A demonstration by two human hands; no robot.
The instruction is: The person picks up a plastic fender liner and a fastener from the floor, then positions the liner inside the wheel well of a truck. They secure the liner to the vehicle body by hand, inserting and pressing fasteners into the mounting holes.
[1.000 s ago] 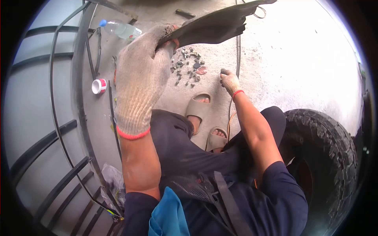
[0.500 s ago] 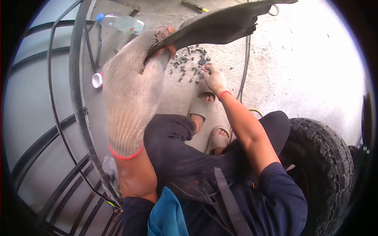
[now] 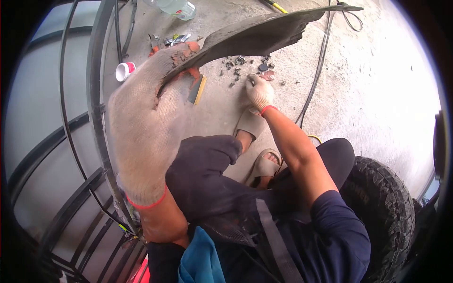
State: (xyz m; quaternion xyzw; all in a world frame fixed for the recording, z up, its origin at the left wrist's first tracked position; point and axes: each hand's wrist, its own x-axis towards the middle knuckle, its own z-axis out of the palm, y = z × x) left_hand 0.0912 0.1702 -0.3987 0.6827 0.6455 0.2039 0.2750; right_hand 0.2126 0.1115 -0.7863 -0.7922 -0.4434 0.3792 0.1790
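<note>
My left hand (image 3: 146, 113), in a dusty knit glove with orange-red fingertips, is closed on the edge of a long, curved dark panel (image 3: 255, 35). The panel has a ragged right end and is raised towards the camera. Lower down, my right hand (image 3: 260, 93), gloved too, has its fingers curled together just above the concrete. What they pinch, if anything, is too small to make out. Beside these fingers lie several small metal fasteners (image 3: 237, 70), a round black piece (image 3: 263, 68) and a reddish-brown scrap (image 3: 267, 75).
Left stands a black metal rack (image 3: 96, 70), with a white and red cup (image 3: 125, 71) beside it. A plastic bottle (image 3: 177, 8), hand tools (image 3: 174, 40) and a yellow-edged piece (image 3: 200, 90) lie beyond. A black cable (image 3: 317, 70) crosses the floor; a tyre (image 3: 382, 207) stands right.
My right fingers have drawn back from the fasteners and curled in. The left hand still grips the panel, slightly lower and further left. With the view shifted, tools and the yellow-edged piece show.
</note>
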